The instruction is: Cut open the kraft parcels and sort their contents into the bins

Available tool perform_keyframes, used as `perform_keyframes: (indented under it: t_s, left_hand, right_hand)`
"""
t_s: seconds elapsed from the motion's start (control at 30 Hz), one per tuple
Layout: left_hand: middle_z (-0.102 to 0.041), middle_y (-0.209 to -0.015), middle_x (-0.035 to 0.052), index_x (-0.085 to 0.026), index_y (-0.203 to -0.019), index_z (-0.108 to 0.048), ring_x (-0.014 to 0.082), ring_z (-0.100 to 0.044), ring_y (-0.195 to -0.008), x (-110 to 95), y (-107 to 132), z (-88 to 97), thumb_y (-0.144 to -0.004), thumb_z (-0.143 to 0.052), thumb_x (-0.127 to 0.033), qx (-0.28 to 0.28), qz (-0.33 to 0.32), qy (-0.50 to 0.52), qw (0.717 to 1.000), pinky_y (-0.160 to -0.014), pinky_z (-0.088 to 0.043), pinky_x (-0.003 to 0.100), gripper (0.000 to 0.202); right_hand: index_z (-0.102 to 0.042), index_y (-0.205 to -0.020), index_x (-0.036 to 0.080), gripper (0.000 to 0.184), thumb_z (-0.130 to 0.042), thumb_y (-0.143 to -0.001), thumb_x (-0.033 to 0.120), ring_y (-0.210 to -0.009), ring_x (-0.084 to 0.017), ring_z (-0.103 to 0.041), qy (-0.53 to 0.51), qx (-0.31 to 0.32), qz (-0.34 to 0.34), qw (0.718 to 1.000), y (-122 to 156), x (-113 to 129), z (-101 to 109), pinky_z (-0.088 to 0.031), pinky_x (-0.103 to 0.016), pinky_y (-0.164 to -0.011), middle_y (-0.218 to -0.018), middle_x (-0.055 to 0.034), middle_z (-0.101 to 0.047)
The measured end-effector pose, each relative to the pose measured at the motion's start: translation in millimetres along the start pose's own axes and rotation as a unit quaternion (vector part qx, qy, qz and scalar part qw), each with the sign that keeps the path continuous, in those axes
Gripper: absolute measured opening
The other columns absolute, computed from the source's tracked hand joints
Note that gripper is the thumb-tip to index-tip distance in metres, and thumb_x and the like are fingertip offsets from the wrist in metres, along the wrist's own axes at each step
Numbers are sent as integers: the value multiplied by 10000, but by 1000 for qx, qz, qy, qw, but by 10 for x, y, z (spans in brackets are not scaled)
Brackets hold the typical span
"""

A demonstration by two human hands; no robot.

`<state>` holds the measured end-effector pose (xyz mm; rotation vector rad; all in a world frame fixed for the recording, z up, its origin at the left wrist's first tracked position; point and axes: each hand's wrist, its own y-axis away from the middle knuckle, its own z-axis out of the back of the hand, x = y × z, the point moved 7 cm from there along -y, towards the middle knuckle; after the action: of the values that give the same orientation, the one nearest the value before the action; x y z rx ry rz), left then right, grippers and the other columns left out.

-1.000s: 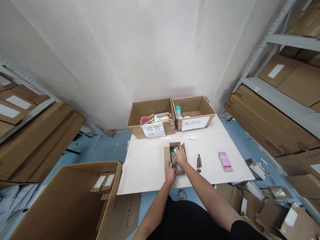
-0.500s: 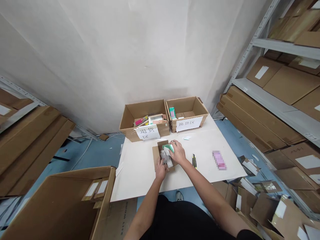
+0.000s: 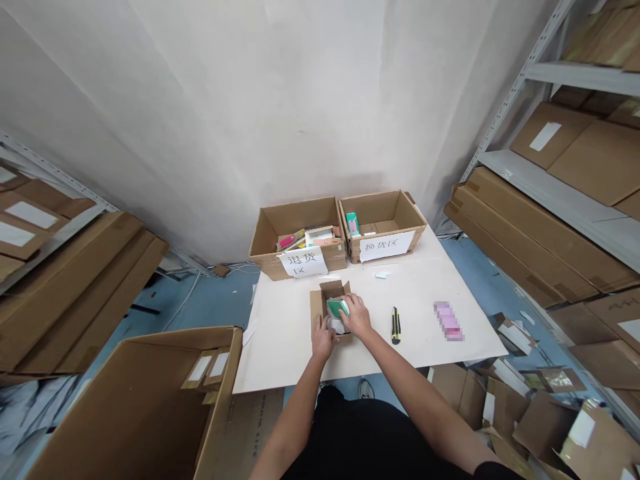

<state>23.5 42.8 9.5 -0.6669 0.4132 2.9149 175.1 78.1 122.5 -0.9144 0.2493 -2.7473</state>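
A small open cardboard box [image 3: 316, 312] stands on the table in front of me with its flaps up. Inside it are a green and white box [image 3: 338, 307] and some whitish crumpled packing [image 3: 336, 325]. My right hand [image 3: 357, 316] reaches over the right side and grips the green box by its right end, fingers closed. At the near left corner, my left hand [image 3: 325, 339] is curled over the wall of the cardboard box, its fingertips partly hidden inside. A black and yellow utility knife [image 3: 396, 325] lies to the right of my right hand.
Two larger cartons with handwritten signs, a left one [image 3: 267, 263] and a right one [image 3: 417, 230], hold small packages at the table's back. A pixelated pink item [image 3: 449, 321] lies on the right. A big open carton [image 3: 125, 400] stands left; shelves and discarded cardboard [image 3: 540, 420] flank the right.
The green box now lies flatter in the cardboard box, with more of its green face showing and less packing visible. My right hand has moved slightly down with it. The whole view has shifted a little.
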Motion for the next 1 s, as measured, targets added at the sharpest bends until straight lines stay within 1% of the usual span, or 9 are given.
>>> perform_keyframes:
  t_s: [0.13, 0.23, 0.3, 0.47, 0.63, 0.77, 0.87, 0.93, 1.0]
  left_hand:
    - [-457, -1631, 78, -204, -772, -737, 400, -179, -1603, 78, 19, 71, -751, -769, -190, -8, 3, -45, 999, -1272, -262, 553, 41]
    - [-493, -1604, 78, -214, -778, -735, 404, -199, -1596, 293, 58, 195, -761, -758, -207, -19, 12, -51, 998, -1261, -280, 565, 30]
    - [-517, -1583, 83, -215, -764, -732, 408, -216, -1589, 511, 100, 301, -758, -757, -210, -27, 20, -53, 998, -1269, -272, 557, 26]
    - [-522, -1570, 73, -216, -737, -728, 439, -215, -1580, 1073, 213, 503, -720, -778, -234, -29, 40, -58, 997, -1266, -278, 576, 56]
    - [-561, -1512, 96, -227, -829, -767, 440, -276, -1551, 1246, 297, 615, -708, -768, -234, -36, 30, -44, 998, -1224, -341, 606, 121]
    - [-597, -1449, 111, -244, -1164, -750, 388, -427, -1460, 1080, 362, 805, -781, -717, -267, -127, 38, -4, 991, -1200, -393, 548, 385]
    - [-641, -1347, 119, -246, -1291, -695, 333, -552, -1321, 706, 359, 902, -901, -589, -273, -220, 32, 38, 974, -1144, -454, 491, 405]
    - [-660, -1290, 114, -246, -1324, -676, 308, -603, -1248, 324, 253, 841, -936, -546, -261, -220, 1, 74, 973, -1100, -487, 459, 410]
    - [-647, -1318, 87, -277, -1407, -617, 256, -677, -1098, -109, 55, 671, -942, -549, -254, -151, -43, 115, 981, -1008, -540, 413, 471]
  right_hand:
    - [-592, -1401, 237, 426, -542, -980, 266, -1303, -290, -502, -5, -42, 18, 999, -107, 53, 336, -472, -405, -1087, -1404, -125, -567]
    - [-577, -1408, 221, 426, -527, -989, 283, -1293, -299, -502, 10, -68, -6, 998, -186, -114, 571, -465, -410, -1078, -1415, -134, -552]
    - [-582, -1392, 218, 420, -547, -977, 277, -1240, -298, -530, 26, -54, -34, 998, -201, -305, 596, -477, -397, -1038, -1387, -133, -569]
    - [-610, -1346, 244, 420, -620, -926, 235, -1124, -272, -593, 55, 70, -124, 988, -52, -798, 124, -476, -337, -924, -1330, -101, -615]
    - [-586, -1412, 248, 557, -715, -872, 292, -1267, -305, -550, 45, 171, -182, 967, 91, -1029, -455, -474, -346, -948, -1487, -123, -531]
    - [-580, -1465, 241, 613, -678, -865, 314, -1405, -312, -489, -51, 167, -190, 966, 54, -1137, -610, -464, -396, -1079, -1634, -118, -407]
    - [-610, -1448, 240, 564, -556, -888, 266, -1438, -268, -489, -142, 138, -204, 959, 102, -1280, -635, -427, -398, -1158, -1638, -103, -417]
    - [-637, -1414, 238, 537, -499, -895, 257, -1464, -253, -470, -186, 100, -199, 957, 176, -1362, -621, -407, -411, -1191, -1616, -100, -450]
    - [-645, -1391, 223, 517, -491, -902, 287, -1443, -263, -498, -216, 50, -195, 955, 265, -1427, -596, -424, -436, -1183, -1582, -121, -486]
